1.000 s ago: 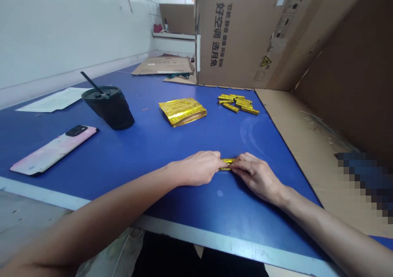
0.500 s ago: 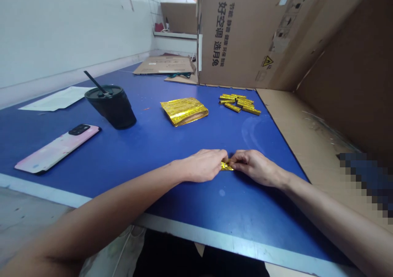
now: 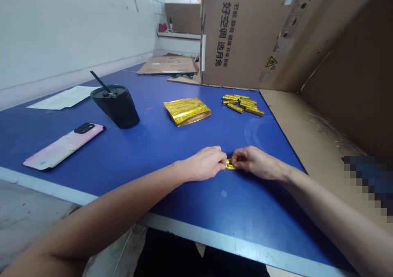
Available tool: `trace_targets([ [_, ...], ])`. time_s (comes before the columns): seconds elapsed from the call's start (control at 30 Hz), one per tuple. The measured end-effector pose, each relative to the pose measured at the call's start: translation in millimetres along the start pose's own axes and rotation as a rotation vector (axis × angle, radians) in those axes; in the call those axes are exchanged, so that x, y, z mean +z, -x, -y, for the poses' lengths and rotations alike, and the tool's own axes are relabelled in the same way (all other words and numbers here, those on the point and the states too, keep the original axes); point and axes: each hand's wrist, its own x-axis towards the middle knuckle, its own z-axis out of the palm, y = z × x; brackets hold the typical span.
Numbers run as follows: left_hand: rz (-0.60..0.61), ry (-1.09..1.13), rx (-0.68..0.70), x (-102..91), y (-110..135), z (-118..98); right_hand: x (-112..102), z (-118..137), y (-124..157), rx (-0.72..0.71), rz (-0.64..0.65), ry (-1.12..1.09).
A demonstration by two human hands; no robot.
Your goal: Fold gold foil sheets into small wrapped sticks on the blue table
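A small folded piece of gold foil [image 3: 230, 165] lies on the blue table between my hands, mostly hidden by my fingers. My left hand [image 3: 204, 163] holds its left end, and the fingertips of my right hand [image 3: 254, 162] pinch it from the right. Farther off on the table lie a flat stack of gold foil sheets [image 3: 187, 111] and a loose pile of several folded gold foil sticks [image 3: 242, 104]. Neither hand touches them.
A black lidded cup with a straw [image 3: 117, 107] and a phone in a pink case [image 3: 64, 146] stand left on the blue table [image 3: 190, 203], with white paper [image 3: 65, 97] behind. Cardboard panels [image 3: 242, 35] rise along the far and right edges.
The foil between my hands has gone from a longer strip to a shorter, smaller folded piece. My right forearm has swung farther from my body, and the view has shifted slightly.
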Motion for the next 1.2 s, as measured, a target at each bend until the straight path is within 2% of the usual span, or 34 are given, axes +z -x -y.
trace_targets([
  [0.23, -0.059, -0.011, -0.097, 1.6, -1.8, -1.8, -0.5, -6.3, -7.0, 0.045, 0.024, -0.135],
  [0.47, -0.032, -0.054, -0.171, 3.0, -6.8, -2.7, 4.1, -14.1, -9.1, 0.058, -0.101, -0.198],
  [0.77, 0.021, -0.155, -0.320, -0.8, -7.0, -5.2, 11.9, -16.6, -7.2, -0.014, -0.211, -0.109],
  [0.87, 0.033, -0.119, -0.297, -2.8, -5.7, -3.5, 13.8, -17.3, -7.2, -0.049, -0.268, -0.074],
  [1.0, -0.023, -0.011, -0.280, -4.2, -3.2, 0.0, 15.1, -15.5, -5.4, -0.055, -0.348, -0.057],
  [1.1, -0.078, 0.130, -0.286, -4.2, -2.8, 3.9, 14.0, -13.5, -4.6, 0.000, -0.306, -0.150],
  [1.2, -0.079, 0.290, -0.303, -2.6, -4.0, 6.5, 12.4, -11.3, -4.3, 0.026, -0.271, -0.281],
])
